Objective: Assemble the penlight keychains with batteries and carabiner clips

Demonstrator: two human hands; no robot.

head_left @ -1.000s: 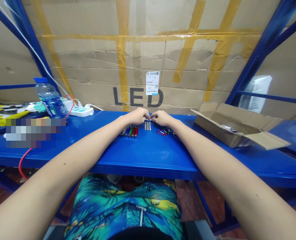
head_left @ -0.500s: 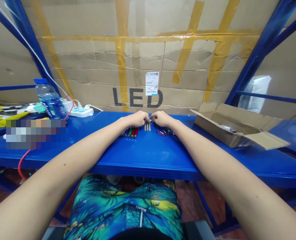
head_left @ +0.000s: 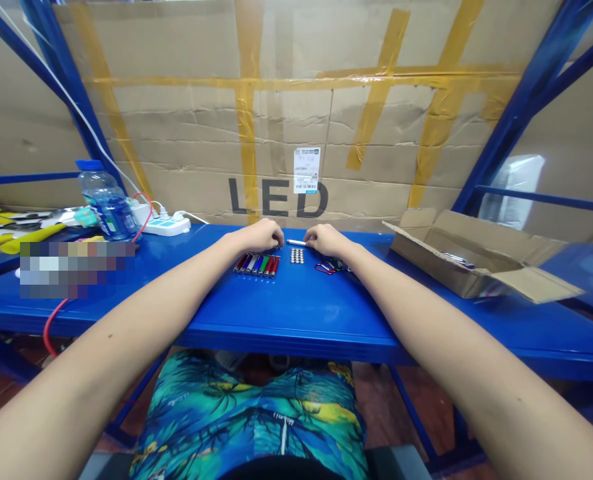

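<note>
My left hand (head_left: 265, 235) rests on the blue shelf top (head_left: 296, 307) with its fingers curled shut, just left of a small silver tube (head_left: 296, 242). My right hand (head_left: 326, 239) is closed, and its fingertips pinch the tube's right end. In front of the left hand lies a row of several small coloured tubes (head_left: 257, 265), side by side. A cluster of small silver button cells (head_left: 297, 255) sits just in front of the silver tube. Coloured clips (head_left: 327, 266) lie by my right wrist.
An open cardboard box (head_left: 476, 260) stands at the right. A water bottle (head_left: 107, 203) and a white power strip (head_left: 163, 225) with a red cable stand at the back left, with yellow-handled tools (head_left: 21, 237) beyond. A taped cardboard wall marked LED closes the back.
My hands were pressed together over the button cells and have drawn apart. The silver tube now shows between them. The whole row of coloured tubes is uncovered.
</note>
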